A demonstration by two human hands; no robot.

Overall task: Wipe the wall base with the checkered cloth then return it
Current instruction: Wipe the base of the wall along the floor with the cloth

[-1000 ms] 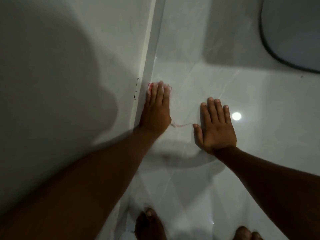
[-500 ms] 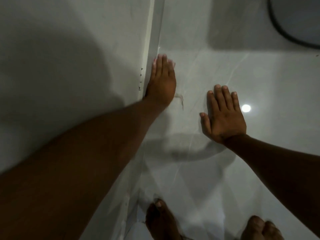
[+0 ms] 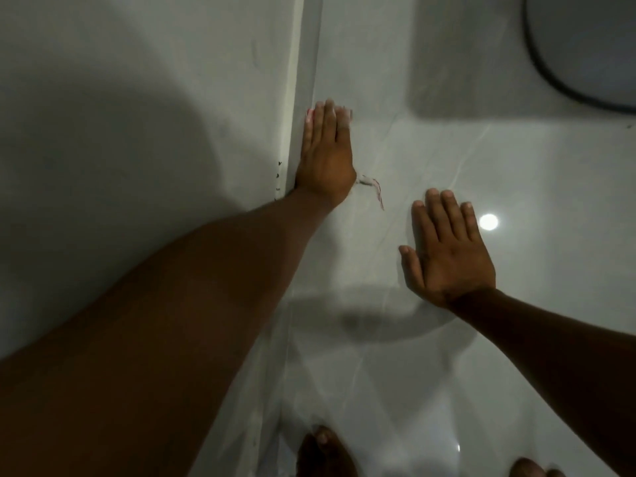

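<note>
My left hand (image 3: 325,160) lies flat against the wall base (image 3: 306,80), a pale skirting strip where the grey wall meets the glossy floor. Beneath the palm is the checkered cloth (image 3: 370,183), almost wholly hidden: only a red-and-white edge peeks past the fingertips and a frayed red thread trails out by the wrist. My right hand (image 3: 447,251) rests flat on the floor tile to the right, fingers spread, holding nothing.
Small dark specks (image 3: 278,175) mark the skirting beside my left wrist. A round dark-rimmed object (image 3: 585,49) fills the top right corner. My bare feet (image 3: 325,451) stand at the bottom edge. A lamp's reflection (image 3: 488,222) shines on the tile.
My left hand slid the cloth forward along the skirting, away from me, then slightly back. My right hand stayed planted on the floor.
</note>
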